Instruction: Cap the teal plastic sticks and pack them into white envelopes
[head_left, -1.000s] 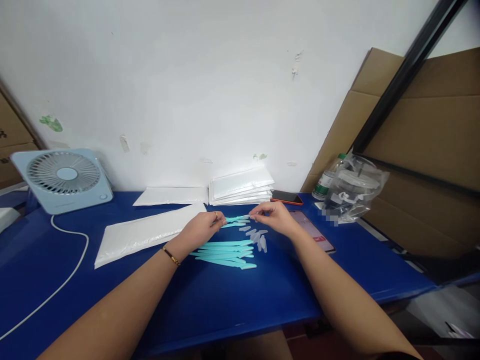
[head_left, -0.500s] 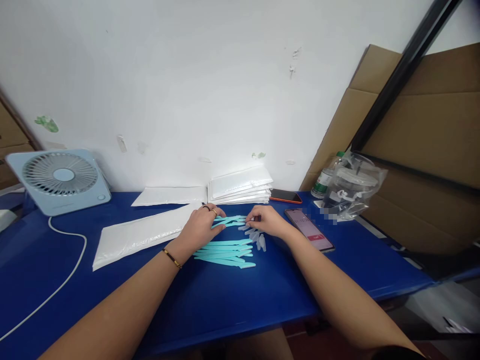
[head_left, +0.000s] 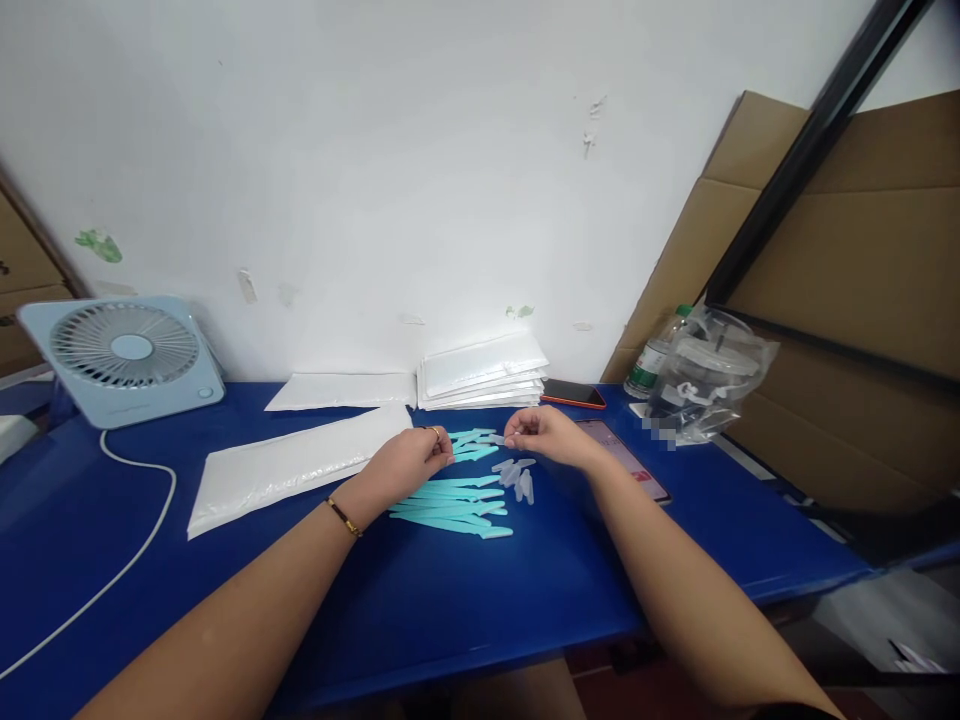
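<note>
Teal razor (head_left: pixel 471 437) lies between the hands, handle end at left fingertips; left hand (head_left: pixel 405 462) has thumb and fingers pinched on it. Right hand (head_left: pixel 551 436) pinches a clear cap (head_left: pixel 497 440) near the razor's head. Razor looks light, stiff, slick; best taken mid-handle, off the blade. Cap looks small and slippery, so grip its sides. Loose caps (head_left: pixel 528 487) sit nearer the body than right fingers, more razors (head_left: pixel 450 497) likewise by left fingers.

A scuffed white wall (head_left: pixel 405 180) rises behind a blue table (head_left: pixel 465 610), with brown cardboard (head_left: pixel 870 240) at right
</note>
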